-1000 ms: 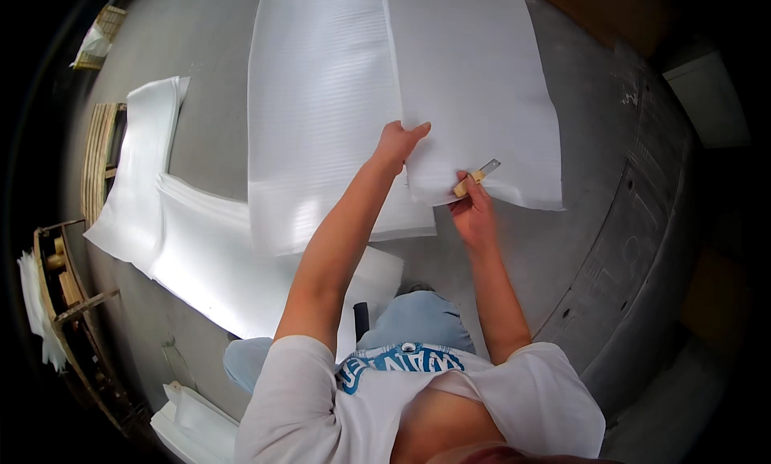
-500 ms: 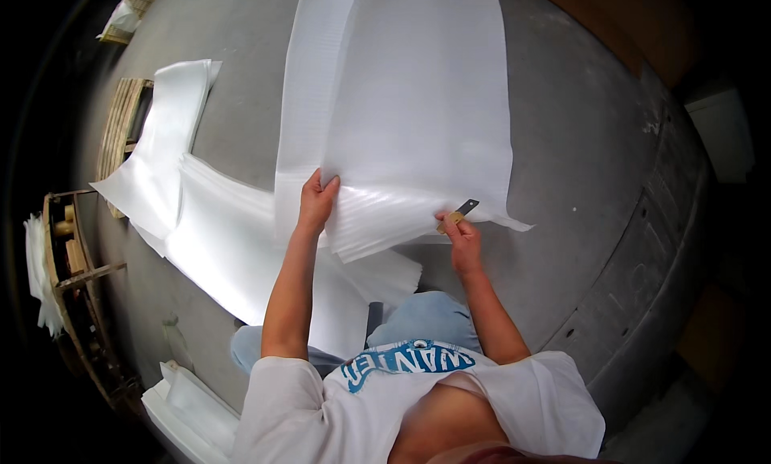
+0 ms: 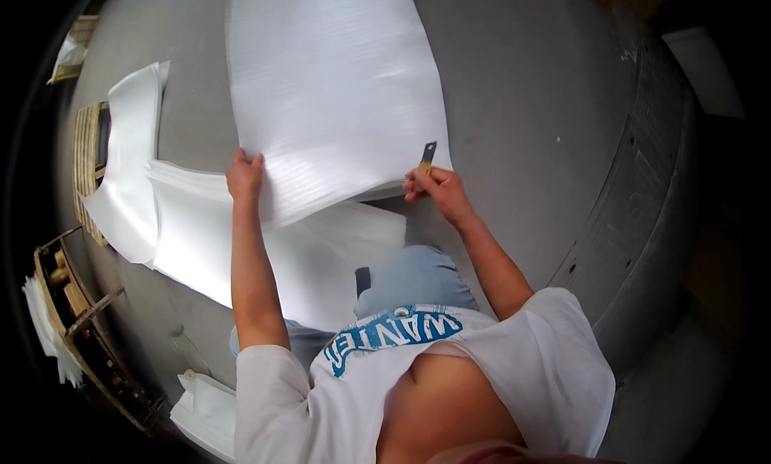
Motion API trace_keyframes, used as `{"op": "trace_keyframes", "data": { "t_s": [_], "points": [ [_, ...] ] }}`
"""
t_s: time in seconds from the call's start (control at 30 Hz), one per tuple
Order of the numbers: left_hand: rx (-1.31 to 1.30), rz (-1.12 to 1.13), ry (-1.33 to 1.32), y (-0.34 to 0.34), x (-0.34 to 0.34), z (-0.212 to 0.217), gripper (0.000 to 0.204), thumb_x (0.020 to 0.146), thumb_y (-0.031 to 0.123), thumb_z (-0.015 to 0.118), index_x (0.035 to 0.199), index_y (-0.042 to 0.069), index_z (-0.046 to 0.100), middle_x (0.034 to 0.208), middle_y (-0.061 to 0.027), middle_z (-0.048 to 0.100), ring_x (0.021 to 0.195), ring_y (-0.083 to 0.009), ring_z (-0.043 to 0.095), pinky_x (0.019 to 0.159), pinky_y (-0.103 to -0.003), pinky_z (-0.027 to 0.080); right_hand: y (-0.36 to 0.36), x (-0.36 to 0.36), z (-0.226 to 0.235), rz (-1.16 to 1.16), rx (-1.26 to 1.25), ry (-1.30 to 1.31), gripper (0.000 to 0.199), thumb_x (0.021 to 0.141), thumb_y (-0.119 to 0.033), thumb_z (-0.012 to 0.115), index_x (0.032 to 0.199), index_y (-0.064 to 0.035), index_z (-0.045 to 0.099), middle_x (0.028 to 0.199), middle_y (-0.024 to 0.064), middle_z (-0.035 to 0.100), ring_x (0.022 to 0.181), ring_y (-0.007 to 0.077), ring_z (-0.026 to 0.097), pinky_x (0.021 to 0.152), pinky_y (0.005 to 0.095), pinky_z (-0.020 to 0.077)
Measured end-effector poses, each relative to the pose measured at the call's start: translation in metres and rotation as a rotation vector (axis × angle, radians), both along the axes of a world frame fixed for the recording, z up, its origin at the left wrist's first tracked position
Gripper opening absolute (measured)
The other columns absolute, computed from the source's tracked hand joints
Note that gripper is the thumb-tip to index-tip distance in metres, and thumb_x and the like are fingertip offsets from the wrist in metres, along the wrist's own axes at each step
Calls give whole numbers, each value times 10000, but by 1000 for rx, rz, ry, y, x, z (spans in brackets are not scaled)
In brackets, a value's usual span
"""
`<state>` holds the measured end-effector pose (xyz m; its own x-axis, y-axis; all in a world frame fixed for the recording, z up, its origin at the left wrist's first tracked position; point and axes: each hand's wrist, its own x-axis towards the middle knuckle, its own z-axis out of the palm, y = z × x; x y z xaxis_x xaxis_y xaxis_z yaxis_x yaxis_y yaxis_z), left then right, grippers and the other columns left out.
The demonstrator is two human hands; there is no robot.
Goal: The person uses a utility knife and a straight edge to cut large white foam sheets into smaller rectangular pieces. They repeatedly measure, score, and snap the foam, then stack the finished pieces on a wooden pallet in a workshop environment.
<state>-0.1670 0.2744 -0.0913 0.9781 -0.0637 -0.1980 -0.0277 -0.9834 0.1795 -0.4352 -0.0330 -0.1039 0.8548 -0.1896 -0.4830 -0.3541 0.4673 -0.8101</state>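
A large white foam sheet lies spread over the grey floor in front of me. My left hand grips its near left corner. My right hand pinches the near right corner and also holds a small knife with a dark blade that sticks up past the fingers. The sheet's near edge is lifted above a stack of other white foam sheets under my left arm. My knees in blue jeans are just below the sheet.
More white foam pieces lie at the left beside a slatted wooden pallet. A wooden rack stands at the lower left, with folded foam near it. A concrete ledge curves along the right.
The big sheet has been drawn toward me and to the left. My left hand moved from the sheet's middle down to its near left corner, and my right hand came nearer too.
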Motion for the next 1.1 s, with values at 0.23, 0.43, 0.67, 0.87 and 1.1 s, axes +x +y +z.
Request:
{"op": "trace_keyframes", "data": {
  "t_s": [0.23, 0.43, 0.67, 0.87, 1.1],
  "points": [
    [-294, 88, -10, 59, 18, -59, 486, 817, 300, 717, 1163, -22, 603, 1116, -163, 639, 1021, -257, 597, 884, -343, 460, -89, -45, -57, 43, -1049, 662, 263, 932, -273, 576, 992, -19, 608, 846, 132, 672, 726, 219, 658, 675, 335, 524],
    [-667, 266, 443, 71, 37, -54, 404, 830, 212, 728, 1134, -28, 612, 1003, -70, 656, 895, -150, 588, 815, -303, 466, -85, -14, -73, 4, -1320, 403, 352, 899, -313, 611, 1109, -31, 608, 990, 141, 668, 928, 252, 649, 796, 374, 502],
    [-494, 243, 429, 57, 41, -54, 347, 829, 142, 693, 1117, -33, 609, 983, -85, 662, 854, -171, 602, 755, -330, 492, -9, 64, -56, 117, -1162, 113, 325, 903, -318, 583, 1098, -70, 658, 984, 108, 675, 895, 248, 651, 786, 363, 508],
    [-490, 137, 300, 63, 28, -71, 336, 814, 94, 676, 1117, -33, 606, 1006, -103, 673, 846, -200, 614, 775, -335, 489, -11, 93, -62, 84, -476, 174, 265, 905, -223, 530, 1050, -29, 639, 997, 142, 645, 876, 307, 643, 780, 387, 522],
    [-501, 78, 142, 66, 30, -74, 717, 732, 48, 664, 1386, -2, 374, 1293, -195, 540, 1166, -307, 544, 1000, -360, 417, -21, 133, -109, -87, -1009, 509, 212, 927, -174, 485, 1069, -18, 478, 1063, 254, 557, 879, 411, 617, 736, 482, 514]
  ]
}}
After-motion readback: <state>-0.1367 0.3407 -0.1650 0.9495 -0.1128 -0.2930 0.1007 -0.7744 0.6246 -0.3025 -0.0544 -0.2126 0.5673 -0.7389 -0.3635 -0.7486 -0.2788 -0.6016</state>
